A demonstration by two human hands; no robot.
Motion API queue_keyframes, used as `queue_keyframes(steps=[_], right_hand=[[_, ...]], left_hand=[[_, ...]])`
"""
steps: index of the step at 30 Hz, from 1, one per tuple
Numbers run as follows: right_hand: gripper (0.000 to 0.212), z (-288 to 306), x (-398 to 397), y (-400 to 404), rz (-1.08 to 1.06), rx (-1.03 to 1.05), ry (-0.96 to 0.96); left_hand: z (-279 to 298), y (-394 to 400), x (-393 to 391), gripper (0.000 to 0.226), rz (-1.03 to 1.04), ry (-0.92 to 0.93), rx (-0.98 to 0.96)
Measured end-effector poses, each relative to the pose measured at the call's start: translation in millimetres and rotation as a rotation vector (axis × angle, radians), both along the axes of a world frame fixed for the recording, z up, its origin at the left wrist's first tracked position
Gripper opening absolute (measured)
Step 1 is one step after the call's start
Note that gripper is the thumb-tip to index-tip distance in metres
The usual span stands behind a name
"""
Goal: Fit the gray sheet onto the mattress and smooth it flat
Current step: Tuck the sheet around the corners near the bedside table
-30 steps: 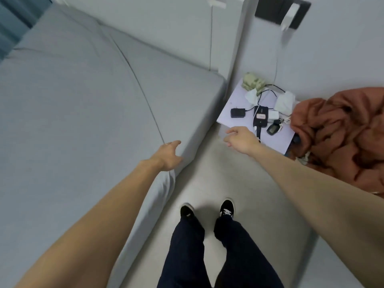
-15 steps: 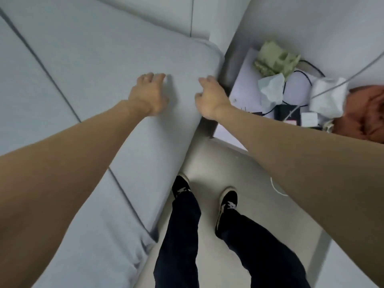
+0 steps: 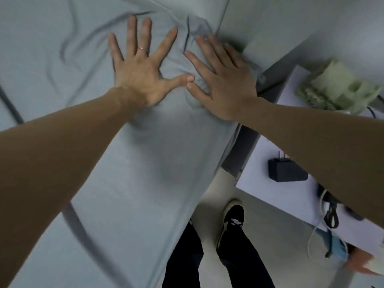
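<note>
Smoothing step, near the mattress (image 3: 232, 146) corner: left hand (image 3: 143, 73) then right hand (image 3: 224, 84) pressing flat on the gray sheet (image 3: 145, 163), fingers (image 3: 143, 34) spread, gripping nothing; next, probably sweeping the wrinkles outward.

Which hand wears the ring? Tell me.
The left hand: a thin band sits on its ring finger as it presses flat on the gray sheet. The right hand shows none.

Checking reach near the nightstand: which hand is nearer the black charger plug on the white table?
Right. The right hand presses the gray sheet at the mattress corner, on the side of the black charger plug; the left hand lies flat farther left on the sheet.
</note>
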State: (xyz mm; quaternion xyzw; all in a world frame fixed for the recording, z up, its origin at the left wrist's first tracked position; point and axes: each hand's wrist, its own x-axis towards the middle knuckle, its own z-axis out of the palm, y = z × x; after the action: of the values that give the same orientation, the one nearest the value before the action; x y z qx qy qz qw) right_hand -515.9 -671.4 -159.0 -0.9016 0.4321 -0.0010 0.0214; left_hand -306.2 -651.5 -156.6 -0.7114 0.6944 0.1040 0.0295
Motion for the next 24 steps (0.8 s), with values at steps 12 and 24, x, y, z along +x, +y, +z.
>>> queue_keyframes(steps=[12, 24], right_hand=[[0.062, -3, 54, -67, -0.03, 0.096, -0.099], [0.034, 32, 27, 52, -0.291, -0.021, -0.625]], left_hand=[[-6, -66, 49, 0.089, 0.075, -0.03, -0.126], [14, -46, 12, 0.055, -0.183, 0.084, -0.307]])
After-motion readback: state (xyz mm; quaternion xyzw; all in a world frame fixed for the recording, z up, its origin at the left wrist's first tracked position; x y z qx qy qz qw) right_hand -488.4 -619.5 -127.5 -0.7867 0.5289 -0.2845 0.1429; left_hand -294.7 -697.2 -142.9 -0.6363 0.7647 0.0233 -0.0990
